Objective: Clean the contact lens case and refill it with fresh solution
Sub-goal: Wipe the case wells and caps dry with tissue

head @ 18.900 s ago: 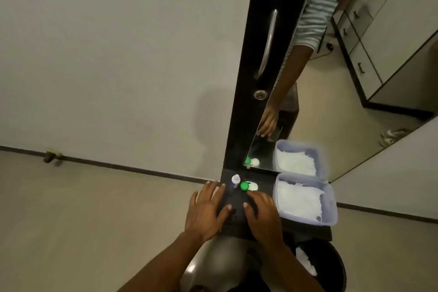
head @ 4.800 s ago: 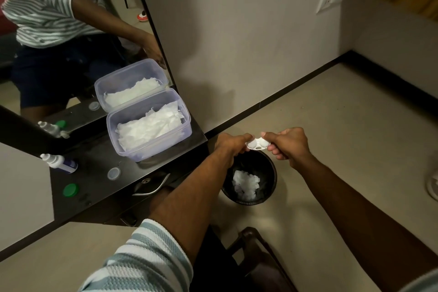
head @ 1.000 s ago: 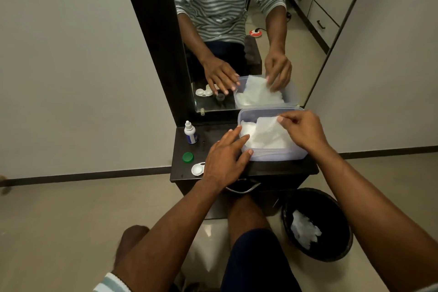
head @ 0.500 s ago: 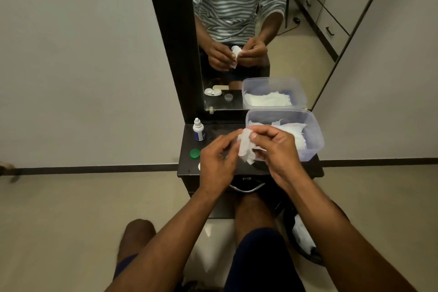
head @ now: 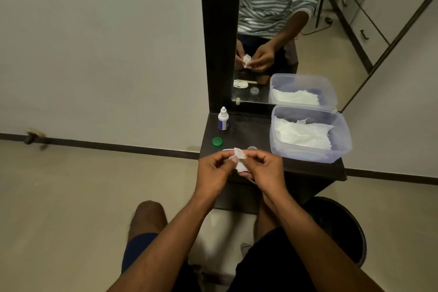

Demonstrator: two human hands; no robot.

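Listing items at this moment, wiping stage:

Left hand and right hand: held close together above the near edge of the dark counter; fingers of both curled and pinched on a small crumpled white tissue between them.

White contact lens case: mostly hidden behind the hands; only a pale sliver shows on the counter at the near edge, its wells visible uncapped in the mirror.

Round green plastic cap: off, lying on the counter left of the hands. Clear round cap: off, just beyond the right knuckles.

Small white dropper bottle with blue label: upright at the far left of the counter, apart from the case.

Clear plastic tub of white tissues: right side of the counter.

Black waste bin: on the floor, near right.

Progress, as judged: case opened, wipe in preparation; drying, refilling from the bottle and recapping remain.
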